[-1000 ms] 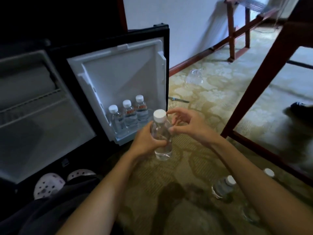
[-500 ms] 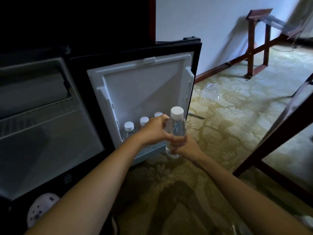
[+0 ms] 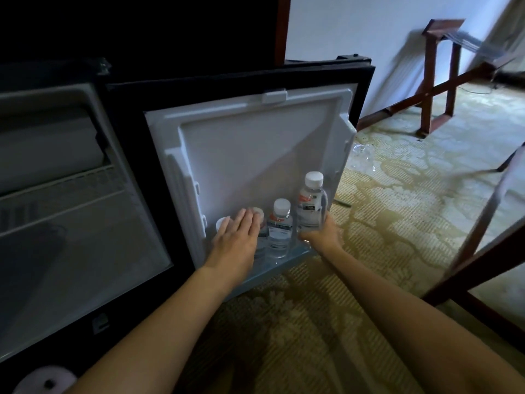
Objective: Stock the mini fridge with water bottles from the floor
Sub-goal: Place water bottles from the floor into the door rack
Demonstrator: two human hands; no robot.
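Mini fridge (image 3: 71,223) cavity at left, door shelf (image 3: 284,264) holding row of bottles. Left hand (image 3: 237,237) lying flat and open over two left caps, likely steadying row. Third bottle (image 3: 279,227) standing free. Right hand (image 3: 322,237) gripping new bottle (image 3: 312,204) by base, upright at shelf's right end, probably lowering into free slot.

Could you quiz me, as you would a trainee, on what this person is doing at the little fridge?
1. True or false: the right hand grips the raised water bottle near its base.
2. Where does the left hand rest?
A on the carpet
B on caps of bottles in the door shelf
C on the wire rack
3. Fill in: the fridge door is ____.

Key: 1 true; 2 B; 3 open.
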